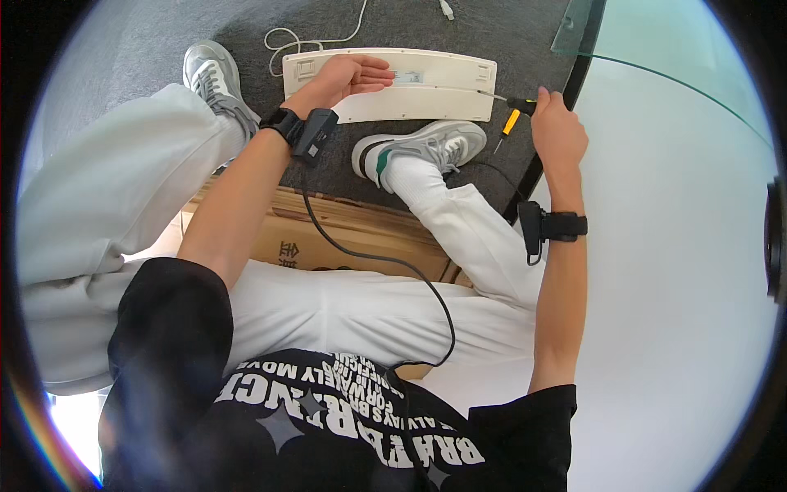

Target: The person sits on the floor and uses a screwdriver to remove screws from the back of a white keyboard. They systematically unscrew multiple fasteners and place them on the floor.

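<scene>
A white keyboard (438, 107) lies underside up on the dark grey carpet, with small screw holes along its edges and a label in the middle. Across its left half rests my left hand (348, 78), fingers stretched out and holding nothing I can see. My right hand (559, 135), just beyond the keyboard's right end, is closed round the dark handle of a screwdriver (520, 105). Its thin shaft points left, and the tip is over the keyboard's right part; whether it sits in a screw is too small to tell. Below it, a second screwdriver (510, 123) with a yellow and black handle lies on the carpet.
The keyboard's white cable (307, 42) loops at the upper left, and a white plug (446, 9) lies at the top. My shoes (434, 148) are close to the keyboard. Flat cardboard boxes (344, 242) lie nearer me. A glass panel (680, 57) and white surface (664, 287) border the right.
</scene>
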Available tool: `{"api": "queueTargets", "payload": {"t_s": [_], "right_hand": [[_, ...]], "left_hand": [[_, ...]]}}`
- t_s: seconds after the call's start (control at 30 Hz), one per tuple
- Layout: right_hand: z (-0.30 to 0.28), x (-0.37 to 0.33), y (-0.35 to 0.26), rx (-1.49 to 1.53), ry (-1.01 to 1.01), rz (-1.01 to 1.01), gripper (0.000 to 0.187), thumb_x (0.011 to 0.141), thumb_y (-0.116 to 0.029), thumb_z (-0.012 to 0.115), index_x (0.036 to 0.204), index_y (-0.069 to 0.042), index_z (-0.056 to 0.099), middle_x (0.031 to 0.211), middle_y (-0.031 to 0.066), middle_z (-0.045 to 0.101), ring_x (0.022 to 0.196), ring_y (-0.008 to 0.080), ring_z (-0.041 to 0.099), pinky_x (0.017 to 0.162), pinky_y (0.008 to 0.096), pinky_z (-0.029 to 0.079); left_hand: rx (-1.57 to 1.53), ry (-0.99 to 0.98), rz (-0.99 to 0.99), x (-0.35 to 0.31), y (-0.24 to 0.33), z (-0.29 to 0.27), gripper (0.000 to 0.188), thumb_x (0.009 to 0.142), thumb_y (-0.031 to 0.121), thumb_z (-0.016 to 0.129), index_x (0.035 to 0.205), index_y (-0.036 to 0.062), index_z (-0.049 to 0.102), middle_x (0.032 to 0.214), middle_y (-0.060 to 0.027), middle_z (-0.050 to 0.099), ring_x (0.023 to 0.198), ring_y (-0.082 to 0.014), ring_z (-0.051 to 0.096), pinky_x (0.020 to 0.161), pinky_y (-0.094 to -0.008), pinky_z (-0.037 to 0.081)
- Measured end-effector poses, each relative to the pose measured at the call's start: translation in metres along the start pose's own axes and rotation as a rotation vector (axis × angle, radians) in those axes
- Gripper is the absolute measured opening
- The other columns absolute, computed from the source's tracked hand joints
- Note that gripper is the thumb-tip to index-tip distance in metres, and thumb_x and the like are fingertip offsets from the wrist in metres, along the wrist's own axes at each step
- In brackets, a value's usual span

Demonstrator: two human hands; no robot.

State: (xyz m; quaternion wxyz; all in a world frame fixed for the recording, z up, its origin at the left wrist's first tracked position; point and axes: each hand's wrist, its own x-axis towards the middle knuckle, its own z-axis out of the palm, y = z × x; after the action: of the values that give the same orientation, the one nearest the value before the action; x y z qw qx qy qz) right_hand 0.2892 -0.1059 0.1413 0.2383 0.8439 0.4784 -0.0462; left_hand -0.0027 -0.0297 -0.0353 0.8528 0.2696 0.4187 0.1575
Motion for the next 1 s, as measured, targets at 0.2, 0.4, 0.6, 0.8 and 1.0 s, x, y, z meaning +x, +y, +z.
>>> {"api": "queueTargets", "payload": {"t_s": [0.2, 0.4, 0.6, 0.8, 1.0], "right_hand": [[0.019, 0.003, 0.017, 0.384, 0.268, -0.389, 0.03, 0.097, -0.027, 0.061, 0.117, -0.006, 0.058, 0.114, 0.0236, 0.066, 0.105, 0.0368, 0.065, 0.084, 0.0445, 0.053], [0.012, 0.004, 0.012, 0.466, 0.058, -0.259, 0.039, 0.096, -0.036, 0.062, 0.122, -0.006, 0.057, 0.112, 0.0231, 0.065, 0.101, 0.0413, 0.065, 0.085, 0.0458, 0.053], [-0.006, 0.009, -0.008, 0.054, -0.024, 0.029, 0.05, 0.101, -0.052, 0.046, 0.102, -0.01, 0.073, 0.104, 0.0229, 0.072, 0.093, 0.0413, 0.07, 0.077, 0.0465, 0.056], [0.013, 0.01, 0.007, 0.27, 0.206, -0.216, 0.025, 0.096, -0.033, 0.059, 0.105, -0.017, 0.077, 0.096, 0.0135, 0.069, 0.091, 0.0374, 0.067, 0.076, 0.0459, 0.054], [0.026, 0.012, 0.029, 0.445, 0.128, -0.344, 0.037, 0.089, -0.02, 0.068, 0.126, -0.022, 0.066, 0.107, 0.0128, 0.057, 0.105, 0.0365, 0.057, 0.091, 0.0461, 0.048]], "left_hand": [[-0.031, -0.011, -0.024, 0.002, -0.001, -0.003, 0.048, 0.092, -0.007, 0.028, 0.136, -0.012, 0.048, 0.132, -0.0252, 0.06, 0.119, -0.0287, 0.064, 0.101, -0.0304, 0.056], [-0.044, 0.021, 0.003, 0.001, -0.004, -0.002, 0.047, 0.095, -0.003, 0.024, 0.133, -0.0123, 0.05, 0.128, -0.0256, 0.062, 0.115, -0.0293, 0.066, 0.098, -0.03, 0.057], [-0.034, -0.011, -0.015, 0.001, 0.0, -0.001, 0.051, 0.09, -0.009, 0.027, 0.136, -0.0116, 0.048, 0.132, -0.0254, 0.059, 0.12, -0.029, 0.063, 0.103, -0.0312, 0.055], [-0.036, -0.018, -0.016, 0.0, -0.002, -0.002, 0.048, 0.093, -0.008, 0.026, 0.136, -0.0112, 0.048, 0.132, -0.0251, 0.059, 0.119, -0.0283, 0.064, 0.102, -0.0313, 0.055], [-0.004, -0.007, -0.004, 0.0, -0.003, -0.003, 0.046, 0.095, -0.007, 0.026, 0.136, -0.0108, 0.048, 0.132, -0.0251, 0.059, 0.12, -0.0286, 0.064, 0.103, -0.0313, 0.055]]}}
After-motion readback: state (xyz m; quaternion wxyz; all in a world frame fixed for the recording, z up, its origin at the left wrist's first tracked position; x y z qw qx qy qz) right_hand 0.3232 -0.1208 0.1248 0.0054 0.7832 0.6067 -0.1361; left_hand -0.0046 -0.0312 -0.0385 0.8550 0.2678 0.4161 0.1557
